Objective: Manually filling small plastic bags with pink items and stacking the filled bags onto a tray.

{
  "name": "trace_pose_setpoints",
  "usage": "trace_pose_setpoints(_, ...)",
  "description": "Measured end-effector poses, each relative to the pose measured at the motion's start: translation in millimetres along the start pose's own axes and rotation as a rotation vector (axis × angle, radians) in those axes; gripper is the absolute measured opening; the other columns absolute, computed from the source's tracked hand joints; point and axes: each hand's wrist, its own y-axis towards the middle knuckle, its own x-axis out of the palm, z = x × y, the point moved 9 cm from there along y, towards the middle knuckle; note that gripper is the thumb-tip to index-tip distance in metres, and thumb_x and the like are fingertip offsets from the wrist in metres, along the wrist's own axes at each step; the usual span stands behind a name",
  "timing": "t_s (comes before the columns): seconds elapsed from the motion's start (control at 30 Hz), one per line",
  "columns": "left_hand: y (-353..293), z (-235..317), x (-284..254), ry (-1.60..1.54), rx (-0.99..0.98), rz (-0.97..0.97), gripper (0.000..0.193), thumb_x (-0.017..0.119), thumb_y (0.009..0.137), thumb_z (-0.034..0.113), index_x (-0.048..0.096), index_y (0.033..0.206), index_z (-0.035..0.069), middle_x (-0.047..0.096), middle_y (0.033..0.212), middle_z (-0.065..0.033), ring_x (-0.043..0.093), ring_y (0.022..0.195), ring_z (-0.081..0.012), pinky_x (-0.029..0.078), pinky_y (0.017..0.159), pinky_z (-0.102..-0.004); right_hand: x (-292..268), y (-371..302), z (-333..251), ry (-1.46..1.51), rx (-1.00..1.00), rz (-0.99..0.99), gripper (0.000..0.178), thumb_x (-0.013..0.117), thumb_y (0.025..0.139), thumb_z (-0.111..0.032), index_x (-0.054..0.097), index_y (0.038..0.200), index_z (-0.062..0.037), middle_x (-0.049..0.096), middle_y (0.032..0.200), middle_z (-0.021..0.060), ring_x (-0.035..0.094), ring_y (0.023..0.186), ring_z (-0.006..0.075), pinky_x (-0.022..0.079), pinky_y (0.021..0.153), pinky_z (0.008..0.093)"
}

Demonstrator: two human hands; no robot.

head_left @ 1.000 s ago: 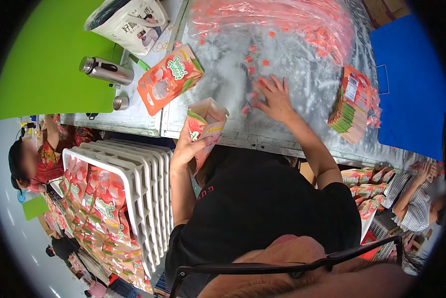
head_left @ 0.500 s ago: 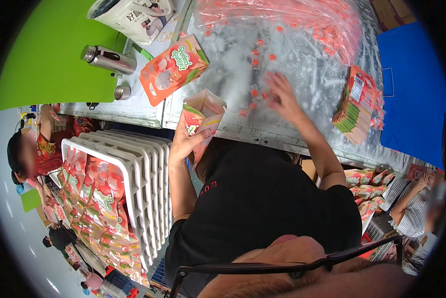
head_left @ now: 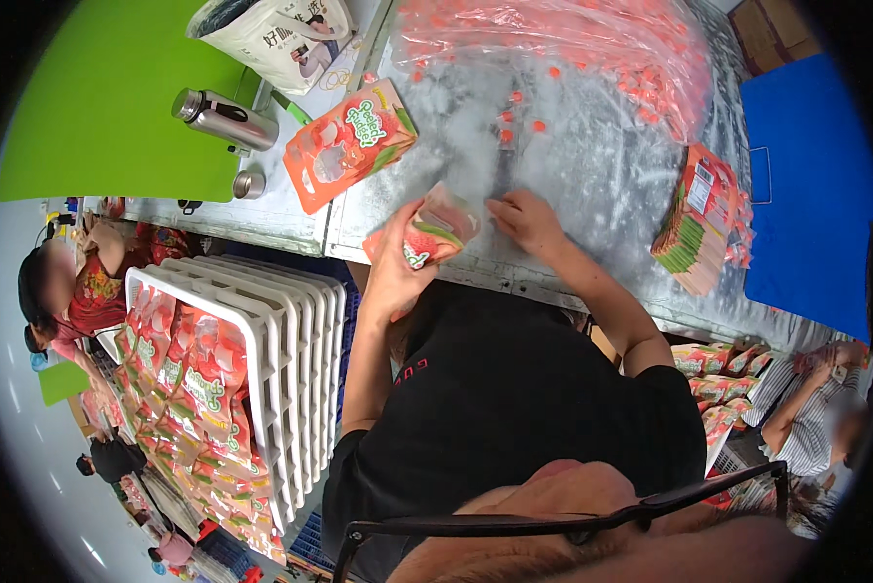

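Observation:
My left hand (head_left: 395, 277) holds a small red and green pouch (head_left: 434, 236) upright with its mouth open, just above the near edge of the metal table (head_left: 592, 185). My right hand (head_left: 526, 220) sits right beside the pouch mouth with its fingers bunched together. Whether they pinch anything is hidden. Small loose orange pieces (head_left: 516, 115) lie scattered on the table beyond both hands. Behind them spreads a large clear bag (head_left: 592, 39) full of the same pieces.
A flat orange pouch (head_left: 351, 144) lies left of my hands, beside a steel flask (head_left: 224, 119) and its cap (head_left: 249, 185). A pouch stack (head_left: 701, 222) stands at the right by a blue mat (head_left: 810, 194). A white crate (head_left: 273, 340) holds filled pouches. Other people sit left (head_left: 62, 291) and right (head_left: 805, 408).
My right hand left the scattered orange pieces and drew back to the pouch mouth. My left hand kept hold of the pouch and raised it slightly toward the table.

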Motion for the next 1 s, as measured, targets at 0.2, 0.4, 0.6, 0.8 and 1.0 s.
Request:
trace_pose_setpoints(0.2, 10, 21, 4, 0.35, 0.204, 0.066, 0.096, 0.085, 0.061, 0.006, 0.047, 0.148, 0.013, 0.051, 0.144, -0.0134, 0.046, 0.139, -0.0367, 0.031, 0.12, -0.0559, -52, 43, -14, 0.331, 0.187, -0.102, 0.033, 0.077, 0.084, -0.014, 0.071, 0.116, -0.0078, 0.067, 0.09, 0.0123, 0.067, 0.078, 0.028, 0.055, 0.069, 0.036)
trace_pose_setpoints(0.4, 14, 31, 24, 0.459, 0.229, 0.042, 0.1, 0.087, 0.061, 0.009, 0.045, 0.151, 0.015, 0.048, 0.146, -0.0113, 0.041, 0.144, -0.0355, 0.026, 0.122, -0.0584, -70, 84, -68, 0.325, 0.197, -0.229, 0.031, 0.073, 0.091, -0.025, 0.066, 0.111, -0.0029, 0.067, 0.091, 0.0148, 0.069, 0.082, 0.0319, 0.056, 0.073, 0.0388)
trace_pose_setpoints(0.6, 14, 36, 31, 0.208, 0.242, 0.129, 0.095, 0.081, 0.064, 0.001, 0.04, 0.15, 0.005, 0.043, 0.149, -0.0237, 0.044, 0.138, -0.0441, 0.038, 0.116, -0.0486, -68, 88, -82, 0.533, 0.144, 0.145, 0.031, 0.063, 0.099, -0.026, 0.062, 0.115, -0.0001, 0.068, 0.112, 0.0151, 0.068, 0.105, 0.0287, 0.053, 0.088, 0.038)
trace_pose_setpoints(0.8, 19, 32, 27, 0.052, 0.188, 0.244, 0.092, 0.078, 0.067, -0.005, 0.04, 0.15, 0.004, 0.044, 0.144, -0.0214, 0.046, 0.137, -0.0396, 0.039, 0.115, -0.0463, -70, 89, -92, 0.895, 0.107, 0.192, 0.04, 0.052, 0.107, -0.029, 0.06, 0.134, -0.001, 0.066, 0.13, 0.0124, 0.064, 0.116, 0.0226, 0.049, 0.099, 0.0368)
trace_pose_setpoints(1.0, 12, 24, 11, -0.042, 0.19, 0.337, 0.09, 0.078, 0.065, -0.004, 0.044, 0.148, 0.005, 0.041, 0.147, -0.0216, 0.045, 0.138, -0.0402, 0.039, 0.116, -0.0465, -82, 117, 108, 0.147, 0.245, 0.369, 0.045, 0.049, 0.106, -0.039, 0.066, 0.132, -0.0059, 0.058, 0.146, 0.0188, 0.052, 0.138, 0.0369, 0.038, 0.116, 0.0471)
